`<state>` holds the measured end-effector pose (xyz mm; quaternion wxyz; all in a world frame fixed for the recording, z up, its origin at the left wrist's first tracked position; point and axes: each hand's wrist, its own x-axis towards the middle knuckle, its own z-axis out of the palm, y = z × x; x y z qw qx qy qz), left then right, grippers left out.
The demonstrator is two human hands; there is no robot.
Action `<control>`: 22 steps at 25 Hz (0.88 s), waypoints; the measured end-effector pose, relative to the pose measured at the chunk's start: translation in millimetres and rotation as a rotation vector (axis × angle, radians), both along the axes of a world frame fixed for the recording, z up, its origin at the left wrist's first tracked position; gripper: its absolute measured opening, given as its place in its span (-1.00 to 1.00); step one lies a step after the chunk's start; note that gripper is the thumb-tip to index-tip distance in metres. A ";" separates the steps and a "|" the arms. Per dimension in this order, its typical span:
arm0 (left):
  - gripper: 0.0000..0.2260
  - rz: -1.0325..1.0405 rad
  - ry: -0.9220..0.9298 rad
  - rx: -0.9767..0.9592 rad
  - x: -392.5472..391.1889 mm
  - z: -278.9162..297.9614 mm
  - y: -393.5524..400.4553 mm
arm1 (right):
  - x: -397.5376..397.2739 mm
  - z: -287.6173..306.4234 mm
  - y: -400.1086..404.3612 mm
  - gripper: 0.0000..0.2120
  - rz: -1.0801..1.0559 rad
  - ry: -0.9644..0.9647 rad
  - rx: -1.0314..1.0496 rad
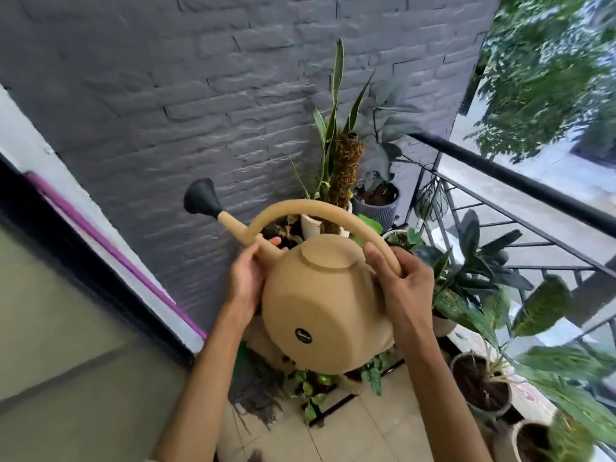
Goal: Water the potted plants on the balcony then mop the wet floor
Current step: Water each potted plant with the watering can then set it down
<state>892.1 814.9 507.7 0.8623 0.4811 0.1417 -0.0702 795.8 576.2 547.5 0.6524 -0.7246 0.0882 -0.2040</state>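
Balcony corner, seen from above my hands. The grey brick wall [200, 95] fills the back; the black railing [520, 181] runs down the right, and the tiled floor [373, 428] shows below.

Potted plants [336, 181] crowd the corner from the wall round to the railing: tall striped leaves and a mossy pole at the back, broad dark leaves to the right, and two pots of bare soil [480, 385] low at the right.

The watering can [320, 301], tan plastic, is held in the air in front of me, over the plants nearest the wall. Its round body faces me, with a small dark sticker [303, 335] low on it. The arched handle [320, 211] loops over the top; the spout runs up and left to a black sprinkler head [201, 196] that points at the wall.

My right hand [400, 285] grasps the rear end of the handle, fingers wrapped round it. My left hand [246, 278] is curled about the base of the spout where it joins the body.

Handling, as I judge it: the shell is stiff and smooth, so it will not give under my grip but may slide if wet. Whether it holds water I cannot tell; a full can would be heavy and slosh. The handle is the place to carry the weight; the spout base serves only to steer and tip.
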 end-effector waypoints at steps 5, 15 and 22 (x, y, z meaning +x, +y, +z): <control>-0.62 -0.152 -0.073 0.060 96.0 -37.1 5.8 | 85.8 19.9 21.5 -0.68 -0.130 0.012 -0.179; -0.55 -0.345 0.127 0.058 248.7 -75.4 11.0 | 215.2 40.0 89.0 -0.67 -0.388 0.135 -0.308; -0.56 -0.407 0.188 0.017 306.9 -101.5 41.0 | 274.5 33.0 133.2 -0.63 -0.447 0.224 -0.317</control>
